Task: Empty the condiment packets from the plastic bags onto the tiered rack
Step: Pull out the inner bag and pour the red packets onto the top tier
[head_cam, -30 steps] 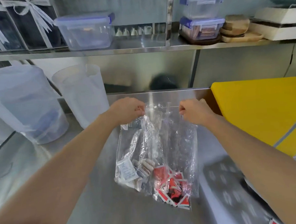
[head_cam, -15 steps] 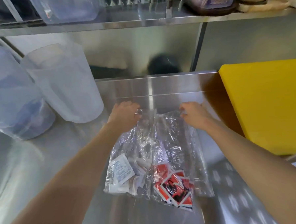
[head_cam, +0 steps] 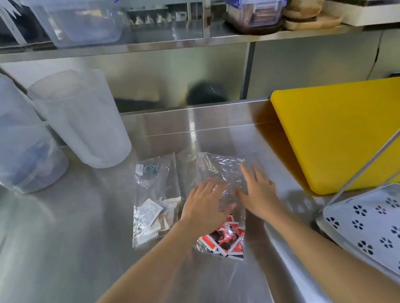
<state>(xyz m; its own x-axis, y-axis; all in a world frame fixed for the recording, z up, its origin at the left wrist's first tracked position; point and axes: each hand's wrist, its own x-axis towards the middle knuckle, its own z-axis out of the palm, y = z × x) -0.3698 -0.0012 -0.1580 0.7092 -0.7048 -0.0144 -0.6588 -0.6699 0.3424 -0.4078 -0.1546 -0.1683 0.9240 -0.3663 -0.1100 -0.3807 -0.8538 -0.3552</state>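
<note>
Bag (head_cam: 220,168) w/ red packets (head_cam: 222,239) lies on steel counter (head_cam: 82,227), L hand (head_cam: 204,206) & R hand (head_cam: 259,191) spread flat on it.

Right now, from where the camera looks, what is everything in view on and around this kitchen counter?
left bag: one, clear, holding white packets, flat on the counter
right bag: one, clear, holding red-and-black packets, flat beside the left bag
counter: one, steel, under both bags
rack tray: one, white with flower-shaped holes, lower right
board: one, yellow, right side of the counter
tubs: two, translucent white, back left
lidded boxes: two, clear with blue trim, upper shelf
wooden boards: a few, tan, upper shelf, right
left hand: one, bare, flat on the right bag
right hand: one, bare, flat on the right bag
</note>
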